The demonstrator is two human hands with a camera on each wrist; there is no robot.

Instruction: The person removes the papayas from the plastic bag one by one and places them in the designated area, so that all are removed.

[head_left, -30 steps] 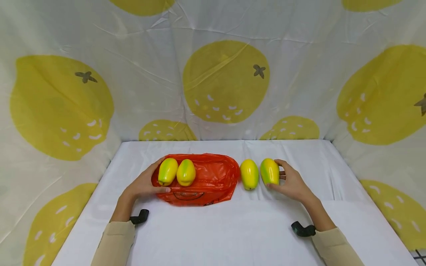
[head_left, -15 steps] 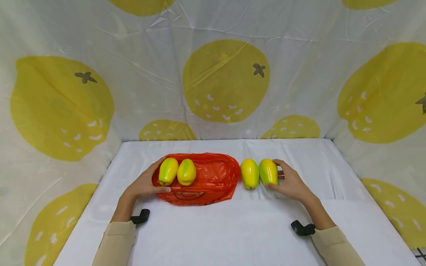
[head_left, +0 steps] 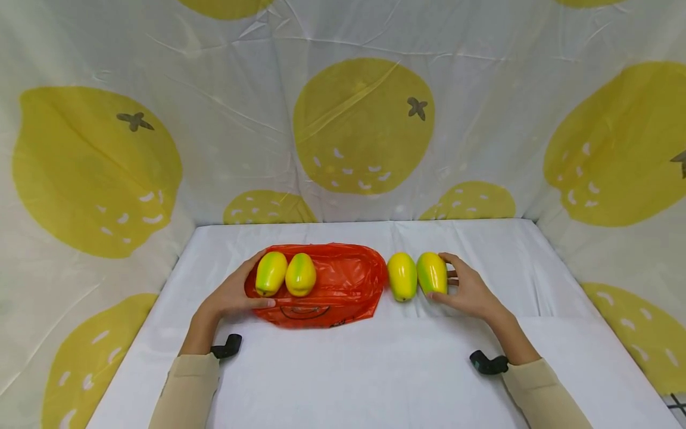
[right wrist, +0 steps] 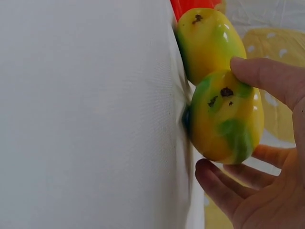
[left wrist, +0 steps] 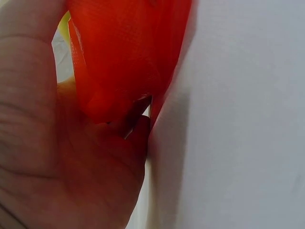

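In the head view, my left hand (head_left: 232,294) grips the left end of a red plastic bag (head_left: 343,277), thumb at the front and fingers behind. Two yellow-green papayas, a left one (head_left: 271,273) and a right one (head_left: 301,274), lie side by side in the bag's mouth. My right hand (head_left: 471,289) holds the rightmost papaya (head_left: 432,273) between thumb and fingers. That fruit touches another papaya (right wrist: 209,43) in the right wrist view. Red film (left wrist: 124,52) hangs against my left palm in the left wrist view; some fingertips there are hidden.
A white cloth (head_left: 348,375) covers the table. Behind and at both sides hang white curtains (head_left: 482,119) printed with yellow lemons. The bag's right end lies close to the nearer loose papaya. Each wrist carries a black camera mount.
My right hand has shifted slightly left with its papaya, closing the gap to the neighbouring one. The left hand and the bag stay in place. The head view has tilted a little.
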